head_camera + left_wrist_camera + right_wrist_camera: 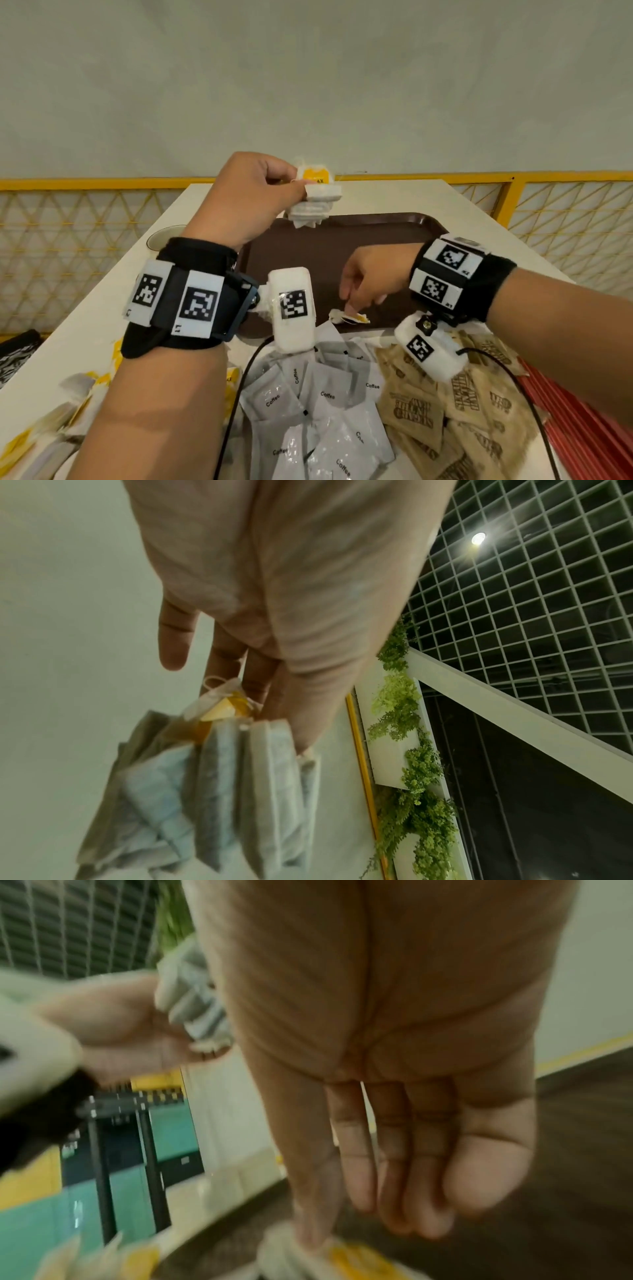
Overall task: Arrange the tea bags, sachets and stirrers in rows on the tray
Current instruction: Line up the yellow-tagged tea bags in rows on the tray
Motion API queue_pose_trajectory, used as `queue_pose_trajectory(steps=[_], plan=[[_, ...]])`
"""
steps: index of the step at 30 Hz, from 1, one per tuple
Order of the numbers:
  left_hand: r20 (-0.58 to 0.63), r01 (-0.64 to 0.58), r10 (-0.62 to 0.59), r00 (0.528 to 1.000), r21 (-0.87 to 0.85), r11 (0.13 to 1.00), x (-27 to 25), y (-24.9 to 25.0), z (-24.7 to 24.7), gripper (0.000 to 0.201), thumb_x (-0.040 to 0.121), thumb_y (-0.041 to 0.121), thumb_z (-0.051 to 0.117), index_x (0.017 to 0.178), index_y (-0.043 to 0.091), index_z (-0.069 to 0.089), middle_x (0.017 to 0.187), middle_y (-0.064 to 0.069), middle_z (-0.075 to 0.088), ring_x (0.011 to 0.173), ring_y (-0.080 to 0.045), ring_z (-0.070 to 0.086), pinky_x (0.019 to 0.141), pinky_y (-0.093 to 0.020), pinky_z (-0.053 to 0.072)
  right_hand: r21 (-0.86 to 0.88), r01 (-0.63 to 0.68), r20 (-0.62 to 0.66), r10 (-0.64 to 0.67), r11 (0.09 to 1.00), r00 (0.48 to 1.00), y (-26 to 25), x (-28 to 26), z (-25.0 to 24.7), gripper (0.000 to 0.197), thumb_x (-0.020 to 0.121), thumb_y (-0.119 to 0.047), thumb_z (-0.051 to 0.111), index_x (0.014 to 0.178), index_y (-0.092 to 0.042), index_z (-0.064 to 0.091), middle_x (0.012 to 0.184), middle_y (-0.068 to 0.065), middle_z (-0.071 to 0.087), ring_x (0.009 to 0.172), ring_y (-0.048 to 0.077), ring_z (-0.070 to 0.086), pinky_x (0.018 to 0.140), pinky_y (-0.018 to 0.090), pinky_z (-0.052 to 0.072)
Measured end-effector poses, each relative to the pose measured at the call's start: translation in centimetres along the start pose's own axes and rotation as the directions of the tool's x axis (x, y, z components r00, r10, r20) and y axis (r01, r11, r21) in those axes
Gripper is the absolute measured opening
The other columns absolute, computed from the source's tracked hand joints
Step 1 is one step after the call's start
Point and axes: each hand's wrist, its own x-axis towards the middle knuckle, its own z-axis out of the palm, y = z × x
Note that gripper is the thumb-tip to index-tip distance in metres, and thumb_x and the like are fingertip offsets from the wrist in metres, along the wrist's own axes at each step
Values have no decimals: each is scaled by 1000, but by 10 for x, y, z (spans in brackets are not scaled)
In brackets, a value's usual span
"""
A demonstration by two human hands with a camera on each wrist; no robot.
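Observation:
My left hand (253, 195) is raised above the far edge of the brown tray (342, 246) and grips a bunch of white tea bags (313, 202) with yellow tags. The left wrist view shows the bunch (222, 791) hanging from the thumb and fingers of that hand (274, 588). My right hand (363, 284) reaches down to the tray's near edge. Its fingers are straight, and one fingertip touches a single tea bag (349, 317) lying flat on the tray. In the right wrist view that tea bag (342, 1259) lies blurred under the fingers (394, 1150).
Grey coffee sachets (308, 411) are heaped in front of the tray, with brown sugar sachets (445, 411) to their right and red stirrers (565, 428) at the table's right edge. More tea bags (51, 411) lie at the near left. A cup (164, 236) stands left of the tray.

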Motion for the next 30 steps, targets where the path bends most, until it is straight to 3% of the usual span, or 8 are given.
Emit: queue_pose_trajectory(steps=[3,8,12,15,17,22,27,30], plan=[[-2,-3,3,1000,8,1000,0,0,0,22,85,18,67,68,5,67,47,13,41,47,0,36,48,-8,29,-20,-37,67,38,999,997,2,10,9,36,78,-29,78,109,-14,66,101,6,69,80,9,62,70,20,55],[14,6,-6,1000,5,1000,0,3,-2,30,85,17,67,57,13,59,42,14,38,45,-1,34,48,-9,27,-81,-19,108,28,997,994,-3,16,12,7,85,-20,71,86,-23,64,81,-10,60,73,3,55,65,18,50],[-44,33,-35,998,-63,997,-2,7,-8,22,85,17,68,66,5,68,56,4,46,54,-5,37,50,-13,30,-174,18,121,3,985,993,-5,17,11,13,88,-21,66,82,-24,54,81,-8,54,68,6,53,60,18,48],[-59,67,-68,996,-19,998,7,18,-19,15,85,15,67,71,9,70,46,14,46,43,0,39,44,-7,29,-175,49,131,-26,983,991,-1,11,7,16,90,-23,63,82,-26,50,85,-5,53,70,10,57,61,22,51],[-27,59,-57,998,72,996,20,27,-30,17,85,15,66,70,9,69,49,9,41,40,-3,33,40,-10,26,-79,57,116,-48,995,992,1,8,-1,14,91,-18,63,85,-22,51,86,1,59,71,13,64,62,24,55],[88,72,-93,992,217,974,53,19,-40,13,87,12,63,74,10,66,50,8,46,36,1,38,39,-7,28,-16,146,-111,-147,989,983,-4,14,-42,15,83,-5,71,90,-14,61,83,10,62,59,13,61,60,27,58],[127,207,-250,960,280,937,80,-46,-24,7,85,10,68,86,4,71,67,-3,59,58,-10,52,52,-17,46,101,212,-343,-166,972,925,-17,44,-75,19,76,-4,75,84,-15,62,69,1,62,59,17,59,62,29,55],[137,296,-354,925,324,899,97,-76,-19,13,84,8,69,71,7,66,61,-3,58,53,-11,53,47,-15,48,132,266,-357,-204,955,912,-23,69,-84,21,78,6,69,89,-11,65,71,4,64,57,11,62,57,21,55]])
